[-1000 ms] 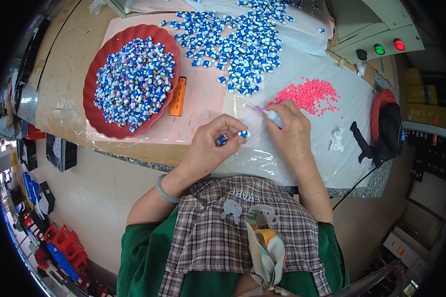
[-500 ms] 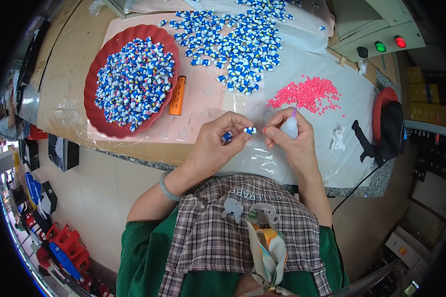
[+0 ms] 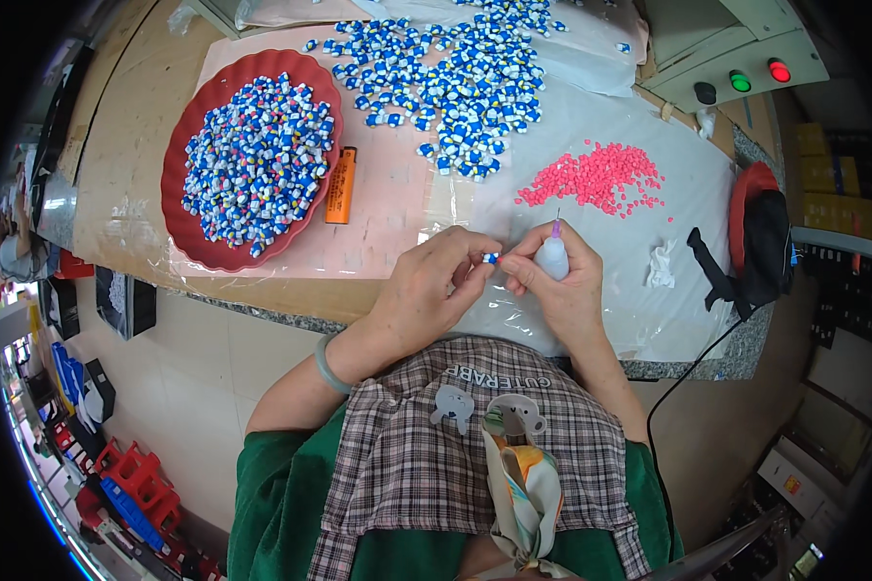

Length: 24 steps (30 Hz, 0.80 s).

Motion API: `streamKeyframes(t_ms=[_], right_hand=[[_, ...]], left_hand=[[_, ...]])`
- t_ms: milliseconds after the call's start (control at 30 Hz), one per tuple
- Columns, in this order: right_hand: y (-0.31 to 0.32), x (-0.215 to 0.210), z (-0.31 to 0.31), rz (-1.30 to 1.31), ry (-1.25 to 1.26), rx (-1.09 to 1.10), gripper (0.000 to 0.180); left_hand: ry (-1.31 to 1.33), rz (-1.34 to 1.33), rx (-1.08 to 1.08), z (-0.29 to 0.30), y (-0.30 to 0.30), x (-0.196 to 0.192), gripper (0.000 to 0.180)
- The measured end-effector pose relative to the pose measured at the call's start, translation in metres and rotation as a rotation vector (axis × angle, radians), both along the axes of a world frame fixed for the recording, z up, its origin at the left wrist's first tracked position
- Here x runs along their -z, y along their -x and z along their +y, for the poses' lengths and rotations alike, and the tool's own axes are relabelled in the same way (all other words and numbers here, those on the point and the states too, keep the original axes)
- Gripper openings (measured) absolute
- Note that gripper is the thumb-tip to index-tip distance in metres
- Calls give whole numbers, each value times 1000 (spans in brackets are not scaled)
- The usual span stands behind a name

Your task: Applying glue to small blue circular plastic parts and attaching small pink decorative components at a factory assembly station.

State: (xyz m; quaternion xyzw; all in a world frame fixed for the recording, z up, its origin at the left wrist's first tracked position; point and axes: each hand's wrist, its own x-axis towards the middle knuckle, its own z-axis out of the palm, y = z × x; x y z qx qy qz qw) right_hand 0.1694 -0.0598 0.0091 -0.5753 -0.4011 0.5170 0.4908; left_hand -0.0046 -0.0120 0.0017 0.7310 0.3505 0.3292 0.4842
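My left hand (image 3: 426,290) is pinched shut on a small blue-and-white piece (image 3: 491,258), thumb and forefinger holding it right at the tips. My right hand (image 3: 562,286) is closed around a little white bottle (image 3: 552,259) with a thin pink nozzle pointing up and away from me, and its thumb and forefinger (image 3: 515,269) meet the piece from the other side. So the piece sits between both sets of fingertips, just above the clear sheet (image 3: 649,320) at the near table edge.

I judge this to be the fitting step: two hands working one piece together. Whether a pink bit is already on it I cannot tell; it is too small.

Beyond my right fingers lies the heap of pink bits (image 3: 596,179). Further out, past both hands, is the loose spread of blue pieces (image 3: 455,87), and off beyond my left hand the red tray (image 3: 189,232) heaped with pieces, an orange lighter (image 3: 340,185) beside it.

The next move, I think, calls for a steady pinch and a fine touch, since the piece is tiny and slips easily.
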Motion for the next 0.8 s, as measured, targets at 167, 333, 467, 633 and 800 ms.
streamKeyframes(t_ms=[167, 333, 467, 633, 800], right_hand=[[3, 2, -1, -103, -12, 7, 14], [9, 4, -2, -312, -74, 35, 14], [10, 6, -2, -256, -37, 76, 16], [-4, 0, 4, -38, 119, 0, 23], [-11, 4, 6, 111, 123, -55, 29]], left_hand=[[-93, 0, 17, 1, 0, 6, 23], [-158, -6, 13, 0, -4, 9, 23], [-190, -29, 1, 0, -5, 13, 20], [-85, -42, 38, 0, 0, 8, 18], [68, -97, 54, 3, -1, 4, 17]])
